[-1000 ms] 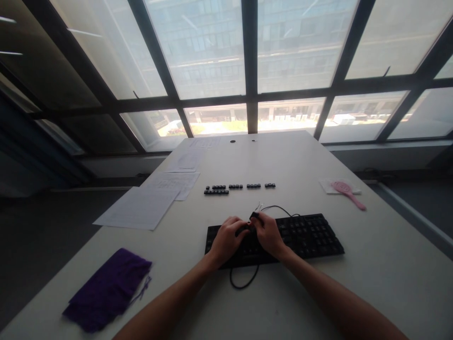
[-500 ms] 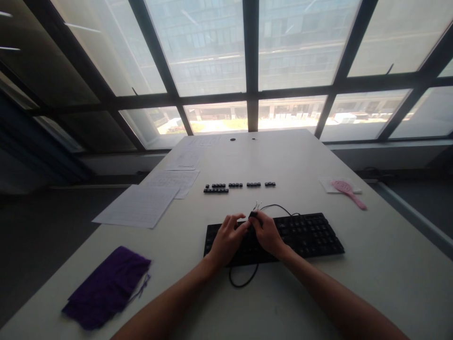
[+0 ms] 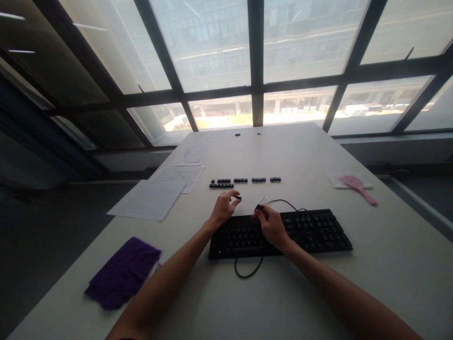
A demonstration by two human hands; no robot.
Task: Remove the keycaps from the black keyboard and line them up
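My left hand (image 3: 223, 208) pinches a small black keycap (image 3: 239, 199) between thumb and finger, just behind the keyboard's left part. Over the middle of the black keyboard (image 3: 311, 231), my right hand (image 3: 272, 225) is closed on a small tool with a black handle (image 3: 259, 207) and thin wire prongs. Black keycaps (image 3: 221, 186) stand in short rows on the white table beyond the keyboard. Behind the right hand a black cable (image 3: 283, 200) curves, and a loop of it shows at the keyboard's front edge.
Printed sheets (image 3: 145, 200) lie along the left side of the table (image 3: 283, 302). A purple cloth bag (image 3: 123, 271) is at the front left. On the right, a pink hairbrush (image 3: 358, 187) rests partly on a white packet (image 3: 334, 180). Windows stand behind the table.
My left hand has moved away from the right hand, forward and left, with a keycap now visible in its fingertips. My right hand stays over the keyboard with the tool. The view has shifted slightly.
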